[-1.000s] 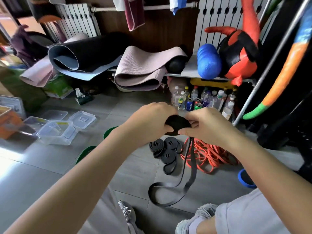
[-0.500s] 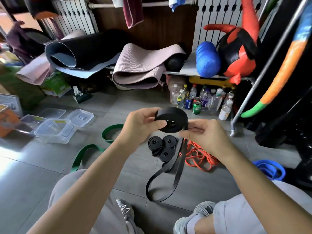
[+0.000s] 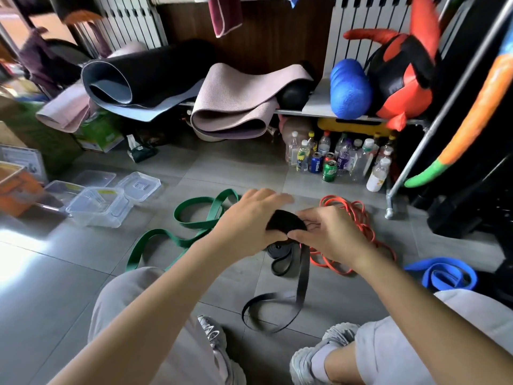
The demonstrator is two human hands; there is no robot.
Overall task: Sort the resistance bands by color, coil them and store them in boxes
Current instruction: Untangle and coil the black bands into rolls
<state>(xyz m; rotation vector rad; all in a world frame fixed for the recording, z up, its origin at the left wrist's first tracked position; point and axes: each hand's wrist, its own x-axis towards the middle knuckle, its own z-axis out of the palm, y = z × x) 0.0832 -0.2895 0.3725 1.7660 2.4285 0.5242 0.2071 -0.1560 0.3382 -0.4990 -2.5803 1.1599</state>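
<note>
Both hands hold a partly wound black resistance band coil (image 3: 284, 222) above the floor. My left hand (image 3: 249, 218) wraps over its left side, and my right hand (image 3: 330, 234) pinches its right edge. The band's loose tail (image 3: 301, 287) hangs down and loops on the tiles. More coiled black bands (image 3: 277, 250) lie on the floor, mostly hidden behind my hands. A green band (image 3: 191, 218) sprawls to the left, orange bands (image 3: 358, 229) lie in a heap to the right, and a blue band (image 3: 441, 276) rests by my right knee. Clear plastic boxes (image 3: 97, 207) stand at the left.
Loose box lids (image 3: 138, 184) lie beside the boxes. Bottles and cans (image 3: 338, 159) crowd under a metal rack (image 3: 388, 209) at the back. Rolled yoga mats (image 3: 230, 107) sit along the wall. My knees and shoes (image 3: 211, 334) fill the foreground.
The coil was turned from facing up to edge-on between my hands, and my hands dropped lower. The view tilted down, bringing the green and blue bands into sight.
</note>
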